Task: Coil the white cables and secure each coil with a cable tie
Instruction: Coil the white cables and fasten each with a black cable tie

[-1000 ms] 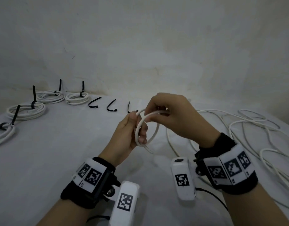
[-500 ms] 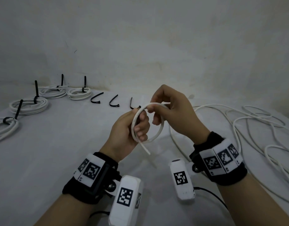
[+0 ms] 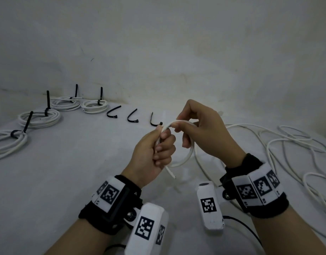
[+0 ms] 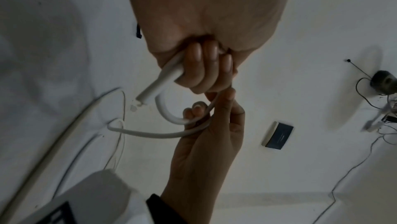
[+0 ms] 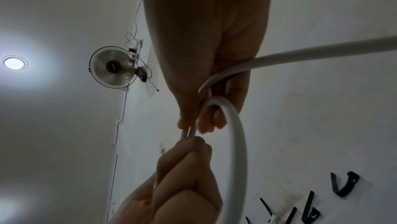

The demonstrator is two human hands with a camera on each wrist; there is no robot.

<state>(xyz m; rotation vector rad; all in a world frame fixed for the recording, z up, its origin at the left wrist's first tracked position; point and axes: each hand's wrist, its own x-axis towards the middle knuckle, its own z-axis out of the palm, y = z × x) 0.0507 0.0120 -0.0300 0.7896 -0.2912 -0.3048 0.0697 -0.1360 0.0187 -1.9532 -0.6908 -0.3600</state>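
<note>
Holding the first loop of white cable (image 3: 189,153) in both hands' curled fingers, slack trailing off right.

The cable (image 3: 189,155) you are looping is plain white, and so is the loose tangle of cable (image 3: 291,144) at the right. The four finished coils (image 3: 39,117) at the far left are the same white, each banded by a black cable tie (image 3: 46,102). Three spare cable ties (image 3: 112,112) lying in a row beyond your hands are black too. Your wrist straps (image 3: 107,216) are black and carry white blocks (image 3: 109,196) printed with black-and-white square marker patterns. The bench (image 3: 66,172) is a pale, dull grey-white, and the wall (image 3: 177,52) behind it is off-white with faint smudges.
</note>
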